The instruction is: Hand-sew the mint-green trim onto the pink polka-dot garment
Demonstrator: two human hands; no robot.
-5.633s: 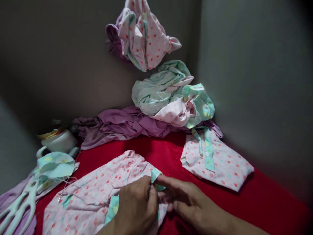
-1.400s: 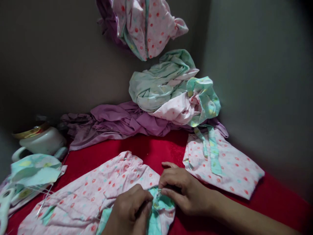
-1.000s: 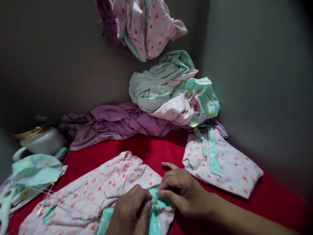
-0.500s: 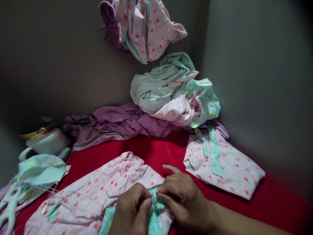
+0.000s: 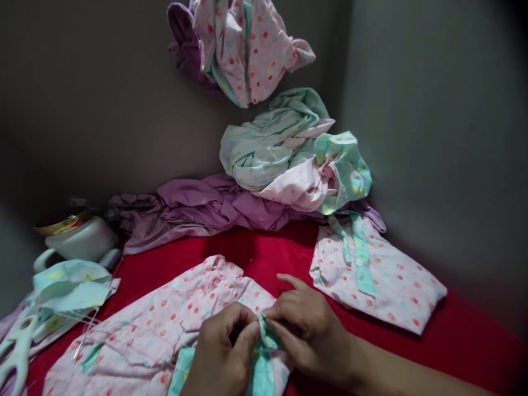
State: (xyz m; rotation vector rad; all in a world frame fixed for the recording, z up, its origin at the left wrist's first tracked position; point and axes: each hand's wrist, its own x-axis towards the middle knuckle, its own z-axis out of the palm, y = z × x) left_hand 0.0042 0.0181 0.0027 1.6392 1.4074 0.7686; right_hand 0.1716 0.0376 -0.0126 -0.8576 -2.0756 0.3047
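A pink dotted garment (image 5: 165, 313) with mint-green trim (image 5: 262, 366) lies spread at the front of the red surface. My left hand (image 5: 225, 346) pinches the green trim between thumb and index finger. Right beside it, my right hand (image 5: 309, 330) grips the same trim with thumb and forefinger, one finger raised away. The two sets of fingertips nearly meet over a bunched bit of the trim. Whether a needle or thread is between them, I cannot make out.
White-handled scissors (image 5: 18, 346) and green fabric scraps (image 5: 72, 286) lie at left, by a white cup (image 5: 84, 239). A needle (image 5: 77, 349) rests on the garment. Behind are purple cloth (image 5: 218, 203) and a green-pink bundle (image 5: 268, 148); a folded pink piece (image 5: 383, 286) lies right.
My left fingertips have moved slightly up and right, closer to my right fingers, and the trim between them is more covered. The surrounding things stay as they were.
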